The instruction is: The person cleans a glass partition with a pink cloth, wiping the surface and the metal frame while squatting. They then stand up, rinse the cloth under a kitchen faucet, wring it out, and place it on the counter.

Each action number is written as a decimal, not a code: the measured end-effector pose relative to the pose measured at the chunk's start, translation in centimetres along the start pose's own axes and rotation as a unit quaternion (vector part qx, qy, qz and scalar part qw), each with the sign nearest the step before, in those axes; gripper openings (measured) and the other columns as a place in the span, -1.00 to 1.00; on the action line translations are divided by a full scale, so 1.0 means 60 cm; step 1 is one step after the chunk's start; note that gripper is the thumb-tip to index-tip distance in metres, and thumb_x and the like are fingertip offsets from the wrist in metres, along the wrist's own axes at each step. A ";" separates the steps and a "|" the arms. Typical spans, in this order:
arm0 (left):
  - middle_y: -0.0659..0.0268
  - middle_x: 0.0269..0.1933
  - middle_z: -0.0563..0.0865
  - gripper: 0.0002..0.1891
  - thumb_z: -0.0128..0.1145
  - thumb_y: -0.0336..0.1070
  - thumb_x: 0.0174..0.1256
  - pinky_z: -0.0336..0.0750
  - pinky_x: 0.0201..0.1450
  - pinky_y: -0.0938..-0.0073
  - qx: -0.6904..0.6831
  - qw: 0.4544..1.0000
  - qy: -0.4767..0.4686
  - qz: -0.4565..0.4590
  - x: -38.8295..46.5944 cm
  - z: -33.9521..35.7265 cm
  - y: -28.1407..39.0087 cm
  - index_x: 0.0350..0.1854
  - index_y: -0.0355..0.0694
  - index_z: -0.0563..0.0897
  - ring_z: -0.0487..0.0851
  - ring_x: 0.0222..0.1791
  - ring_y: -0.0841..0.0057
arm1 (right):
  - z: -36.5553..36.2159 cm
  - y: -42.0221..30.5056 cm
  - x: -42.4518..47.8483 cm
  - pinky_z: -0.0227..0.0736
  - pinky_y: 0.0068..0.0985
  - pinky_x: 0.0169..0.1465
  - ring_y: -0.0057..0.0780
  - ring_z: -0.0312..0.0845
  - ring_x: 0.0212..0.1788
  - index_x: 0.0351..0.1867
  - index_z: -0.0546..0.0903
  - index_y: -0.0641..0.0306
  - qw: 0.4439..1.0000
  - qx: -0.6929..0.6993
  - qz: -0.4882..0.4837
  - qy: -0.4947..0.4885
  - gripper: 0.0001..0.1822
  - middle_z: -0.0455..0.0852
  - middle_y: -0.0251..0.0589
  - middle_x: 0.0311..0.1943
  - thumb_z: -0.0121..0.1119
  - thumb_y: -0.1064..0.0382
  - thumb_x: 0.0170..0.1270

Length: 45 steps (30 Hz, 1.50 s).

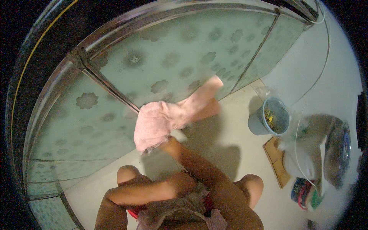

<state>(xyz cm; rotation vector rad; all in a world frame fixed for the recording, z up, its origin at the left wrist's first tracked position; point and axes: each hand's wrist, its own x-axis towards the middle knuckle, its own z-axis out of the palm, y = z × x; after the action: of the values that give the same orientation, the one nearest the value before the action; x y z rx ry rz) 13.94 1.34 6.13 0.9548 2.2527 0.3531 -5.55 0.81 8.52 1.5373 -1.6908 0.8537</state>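
A pale pink cloth (153,125) is draped over my right hand, which hides the fingers. My right forearm reaches forward from the lap and ends under the cloth's frayed lower edge. The cloth's far end is blurred and stretches towards the right, in front of a frosted glass panel (178,43) with a flower pattern. Whether the cloth touches the glass, I cannot tell. My left hand (187,182) lies near my lap, beside the right forearm, with its fingers not clearly visible. Both bent knees show low in the view.
A grey-blue plastic bin (256,123) holding scraps stands to the right. Beyond it are a flat wooden piece (277,166), a large, blurred translucent container (335,155) and a colourful bundle (310,192). A thin cable (327,54) hangs by the wall. Metal framing (107,89) divides the glass.
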 end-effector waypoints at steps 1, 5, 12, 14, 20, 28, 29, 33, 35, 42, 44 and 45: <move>-0.05 -0.17 0.79 -0.79 0.13 -0.42 0.21 0.73 -0.17 0.05 0.002 1.000 -0.015 0.012 0.001 -0.002 0.001 -0.21 -0.33 0.79 0.81 -0.19 -0.03 | 0.012 -0.016 -0.016 0.39 -0.29 -0.42 -0.48 0.45 -0.51 -0.55 0.52 -0.04 0.997 -0.002 0.077 0.024 -0.78 0.51 -0.45 -0.59 0.34 0.06 0.03; -0.04 -0.14 0.79 -0.76 0.12 -0.38 0.25 0.72 -0.10 0.05 -0.018 0.999 -0.033 -0.025 -0.015 -0.039 0.008 -0.15 -0.32 0.78 0.80 -0.17 -0.01 | 0.001 0.044 -0.044 0.40 -0.29 -0.40 -0.46 0.47 -0.49 -0.54 0.53 -0.03 0.958 -0.015 0.265 0.107 -0.79 0.52 -0.42 -0.57 0.34 0.06 0.04; -0.02 -0.14 0.79 -0.79 0.14 -0.32 0.27 0.69 -0.08 0.04 0.017 0.999 -0.031 0.004 0.006 0.021 -0.019 -0.17 -0.26 0.77 0.77 -0.03 0.03 | 0.086 -0.014 -0.096 0.42 -0.29 -0.38 -0.43 0.50 -0.45 -0.53 0.55 -0.01 0.963 -0.001 0.257 0.076 -0.80 0.55 -0.37 -0.55 0.33 0.06 0.06; -0.04 -0.11 0.78 -0.76 0.15 -0.29 0.25 0.68 -0.06 0.02 0.028 0.999 -0.018 0.011 0.005 0.031 -0.030 -0.14 -0.27 0.75 0.76 -0.04 0.00 | 0.065 -0.001 -0.076 0.42 -0.29 -0.37 -0.42 0.50 -0.43 -0.52 0.56 -0.01 0.959 0.011 0.266 0.096 -0.80 0.55 -0.36 -0.54 0.33 0.06 0.07; 0.05 -0.18 0.80 -0.77 0.24 -0.33 0.13 0.69 -0.10 0.02 0.010 0.999 -0.026 0.028 0.027 0.012 -0.007 -0.15 -0.22 0.76 0.77 -0.07 0.04 | 0.036 0.090 -0.051 0.43 -0.29 -0.35 -0.39 0.53 -0.40 -0.51 0.58 0.01 0.924 -0.001 0.359 0.130 -0.81 0.57 -0.32 -0.52 0.32 0.06 0.09; 0.08 -0.33 0.79 -0.80 0.27 -0.18 0.09 0.61 -0.28 -0.03 -0.030 0.973 0.190 0.124 0.086 0.151 -0.004 -0.38 -0.19 0.78 0.75 -0.26 0.04 | 0.064 -0.045 -0.039 0.45 -0.29 -0.31 -0.35 0.56 -0.35 -0.50 0.61 0.03 0.956 0.051 0.284 0.058 -0.81 0.60 -0.27 -0.49 0.31 0.06 0.11; 0.08 -0.35 0.79 -0.80 0.27 -0.17 0.07 0.60 -0.30 -0.03 -0.042 0.970 0.191 0.145 0.091 0.134 0.002 -0.40 -0.19 0.78 0.74 -0.30 0.04 | 0.050 -0.020 -0.013 0.45 -0.29 -0.31 -0.34 0.56 -0.35 -0.50 0.61 0.03 0.954 0.048 0.290 0.067 -0.81 0.61 -0.26 -0.48 0.31 0.06 0.12; 0.11 -0.40 0.78 -0.81 0.30 -0.17 0.00 0.57 -0.36 0.00 -0.001 0.951 0.259 0.168 0.145 0.194 -0.011 -0.46 -0.17 0.78 0.73 -0.39 0.07 | 0.051 -0.028 0.004 0.46 -0.29 -0.30 -0.33 0.58 -0.32 -0.49 0.62 0.04 0.951 0.069 0.299 0.040 -0.81 0.62 -0.23 -0.47 0.31 0.06 0.13; 0.14 -0.42 0.77 -0.83 0.31 -0.18 -0.04 0.55 -0.39 0.03 0.044 0.944 0.295 0.142 0.157 0.186 -0.025 -0.50 -0.16 0.78 0.73 -0.42 0.10 | 0.057 -0.080 -0.023 0.46 -0.29 -0.29 -0.32 0.59 -0.31 -0.49 0.63 0.05 0.960 0.072 0.270 0.010 -0.81 0.63 -0.22 -0.46 0.30 0.06 0.14; 0.17 -0.37 0.81 -0.82 0.27 -0.19 0.05 0.55 -0.37 0.05 0.100 0.956 0.247 0.123 0.134 0.138 0.002 -0.43 -0.16 0.81 0.77 -0.37 0.17 | 0.034 -0.077 0.044 0.48 -0.30 -0.26 -0.28 0.62 -0.27 -0.48 0.65 0.06 0.970 0.096 0.222 -0.003 -0.81 0.65 -0.17 -0.43 0.30 0.06 0.16; 0.16 -0.34 0.81 -0.80 0.24 -0.18 0.11 0.56 -0.33 0.03 0.083 0.966 0.224 0.097 0.127 0.118 0.027 -0.39 -0.17 0.82 0.78 -0.32 0.17 | 0.035 -0.067 0.085 0.48 -0.30 -0.25 -0.27 0.62 -0.26 -0.47 0.66 0.07 0.974 0.110 0.197 -0.007 -0.81 0.66 -0.16 -0.43 0.29 0.06 0.16; 0.15 -0.33 0.82 -0.79 0.23 -0.18 0.14 0.57 -0.31 0.03 0.082 0.969 0.218 0.078 0.101 0.094 0.036 -0.39 -0.17 0.82 0.78 -0.30 0.18 | 0.038 -0.075 0.098 0.48 -0.30 -0.25 -0.27 0.63 -0.25 -0.47 0.66 0.07 0.976 0.124 0.176 -0.021 -0.81 0.66 -0.15 -0.42 0.29 0.06 0.17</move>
<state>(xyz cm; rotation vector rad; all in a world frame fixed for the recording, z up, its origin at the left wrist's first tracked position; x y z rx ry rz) 15.68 7.15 0.11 1.2443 2.6421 0.4911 -1.58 -4.69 12.29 1.4392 -1.9835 1.2644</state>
